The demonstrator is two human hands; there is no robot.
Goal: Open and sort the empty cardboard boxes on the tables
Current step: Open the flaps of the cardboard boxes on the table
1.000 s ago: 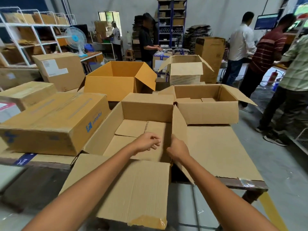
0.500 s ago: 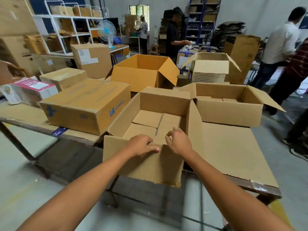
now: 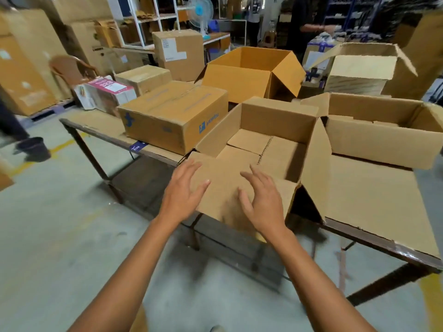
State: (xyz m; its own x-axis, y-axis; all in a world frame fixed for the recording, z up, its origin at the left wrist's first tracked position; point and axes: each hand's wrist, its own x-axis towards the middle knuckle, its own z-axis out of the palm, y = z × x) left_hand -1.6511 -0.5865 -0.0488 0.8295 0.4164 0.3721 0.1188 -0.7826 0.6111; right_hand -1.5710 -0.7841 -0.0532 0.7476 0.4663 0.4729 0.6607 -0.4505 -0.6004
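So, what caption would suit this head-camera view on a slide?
Fingers spread, left hand and right hand at the near flap of an open empty box.

One wide-angle head-worn camera looks forward and down, close above the open box (image 3: 275,121) on the tabletop (image 3: 374,240).

No print reads clearly: the closed box (image 3: 172,116) bears a blurred blue logo, the pink box (image 3: 106,88) smeared white lettering.
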